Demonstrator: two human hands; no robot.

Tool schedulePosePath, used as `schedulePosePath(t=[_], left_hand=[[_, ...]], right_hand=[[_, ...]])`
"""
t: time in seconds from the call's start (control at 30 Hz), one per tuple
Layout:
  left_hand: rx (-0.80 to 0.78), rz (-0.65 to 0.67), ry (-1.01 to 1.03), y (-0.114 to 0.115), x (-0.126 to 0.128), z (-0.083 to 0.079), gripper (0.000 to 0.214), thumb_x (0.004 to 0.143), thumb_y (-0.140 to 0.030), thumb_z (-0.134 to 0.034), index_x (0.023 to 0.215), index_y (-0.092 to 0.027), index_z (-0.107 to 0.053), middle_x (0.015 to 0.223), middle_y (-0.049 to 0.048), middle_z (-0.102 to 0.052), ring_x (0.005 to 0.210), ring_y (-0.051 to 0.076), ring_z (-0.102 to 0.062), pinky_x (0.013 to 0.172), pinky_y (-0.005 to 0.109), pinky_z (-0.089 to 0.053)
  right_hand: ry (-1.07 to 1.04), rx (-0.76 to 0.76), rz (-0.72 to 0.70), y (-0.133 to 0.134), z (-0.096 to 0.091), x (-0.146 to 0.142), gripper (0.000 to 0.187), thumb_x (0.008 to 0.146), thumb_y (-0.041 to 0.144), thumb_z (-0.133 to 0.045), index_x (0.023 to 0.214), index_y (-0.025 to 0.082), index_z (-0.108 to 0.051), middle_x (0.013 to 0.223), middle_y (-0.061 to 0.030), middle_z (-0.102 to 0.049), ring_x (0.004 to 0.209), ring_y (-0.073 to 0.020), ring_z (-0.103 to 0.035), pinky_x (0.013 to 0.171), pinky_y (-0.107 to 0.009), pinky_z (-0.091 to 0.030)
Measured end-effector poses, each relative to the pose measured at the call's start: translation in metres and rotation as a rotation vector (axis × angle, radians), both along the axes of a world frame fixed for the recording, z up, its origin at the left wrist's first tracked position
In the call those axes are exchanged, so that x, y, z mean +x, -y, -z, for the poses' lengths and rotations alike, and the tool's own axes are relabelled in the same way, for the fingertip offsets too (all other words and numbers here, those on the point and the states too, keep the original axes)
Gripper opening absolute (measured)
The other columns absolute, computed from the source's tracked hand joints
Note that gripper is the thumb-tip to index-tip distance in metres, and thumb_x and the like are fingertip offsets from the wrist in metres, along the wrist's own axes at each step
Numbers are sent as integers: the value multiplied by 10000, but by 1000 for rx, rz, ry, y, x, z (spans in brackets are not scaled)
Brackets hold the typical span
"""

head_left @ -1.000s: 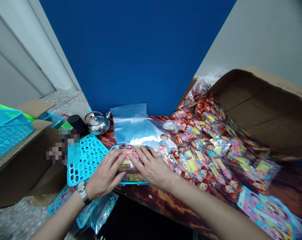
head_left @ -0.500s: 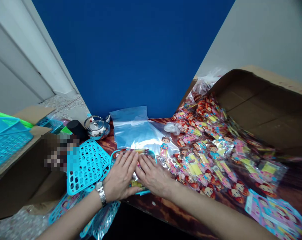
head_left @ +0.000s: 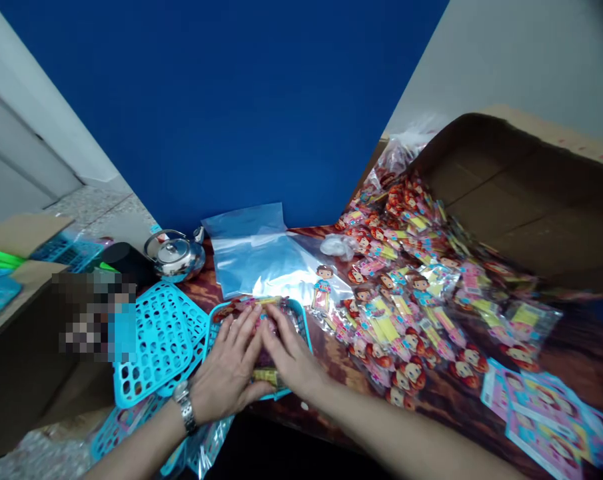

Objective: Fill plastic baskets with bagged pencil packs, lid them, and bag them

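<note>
My left hand (head_left: 227, 369) and my right hand (head_left: 289, 352) lie flat, fingers stretched out, side by side on a pile of small wrapped packets inside a turquoise plastic basket (head_left: 304, 324) at the table's front edge. The fingertips of both point away from me and nearly touch. A metal watch is on my left wrist. Neither hand grips anything; both press down on the packets.
Turquoise perforated lids (head_left: 157, 339) lie left of the basket. Clear plastic bags (head_left: 261, 257) and a steel kettle (head_left: 173, 254) sit behind it. A heap of cartoon-printed packets (head_left: 406, 287) spills from a cardboard box (head_left: 521, 193) on the right. Pink cards (head_left: 551, 417) lie at the front right.
Both hands slid a little toward me over the packets in the basket and stayed flat. The camera turned slightly, shifting the scene left.
</note>
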State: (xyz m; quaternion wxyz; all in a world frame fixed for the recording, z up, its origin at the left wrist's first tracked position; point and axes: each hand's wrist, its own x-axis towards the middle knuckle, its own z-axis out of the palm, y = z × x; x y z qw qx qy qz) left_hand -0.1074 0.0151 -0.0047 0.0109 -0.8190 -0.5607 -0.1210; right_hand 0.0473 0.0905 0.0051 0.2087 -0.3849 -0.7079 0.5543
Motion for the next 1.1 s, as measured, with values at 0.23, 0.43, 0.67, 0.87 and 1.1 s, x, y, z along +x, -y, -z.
schedulePosePath(t=[0.23,0.43,0.67,0.87,1.1], left_hand=[[-39,81,-152,-2,4,-7,626,853,-487,-524,1407,-431,-238,1515,25,-238,1356,427,-149,983,650,-278],[-53,99,-138,-3,3,-8,482,863,-469,-518,1323,-486,-375,1474,24,-307,1346,425,-169,971,661,-276],[-23,83,-103,-4,3,-10,431,856,-515,-503,1281,-480,-441,1384,16,-410,1312,393,-257,982,617,-282],[4,78,-56,-1,2,-6,447,848,-535,-506,1285,-513,-413,1274,0,-494,1327,380,-213,1014,637,-201],[49,70,-20,0,4,-4,395,835,-549,-518,1227,-532,-469,1261,-41,-514,1372,423,-52,1020,703,-36]], right_hand=[[-421,-337,419,4,19,-4,535,937,574,-240,1289,229,-450,1304,-77,-523,1180,-189,-506,1055,-403,-360],[-261,-92,222,-4,10,14,441,930,427,-411,1322,228,-399,1287,-102,-513,1139,-199,-531,993,-414,-426],[114,798,-153,-45,-14,3,392,931,283,-416,1307,191,-476,1279,-118,-509,1186,-235,-449,1002,-419,-396],[155,866,-401,-58,-1,-10,314,952,356,-402,1117,183,-606,1086,-79,-622,1029,-193,-525,966,-385,-395],[267,922,-445,-47,9,6,473,908,521,-421,1204,186,-573,1223,-95,-573,1152,-259,-443,1062,-483,-262]])
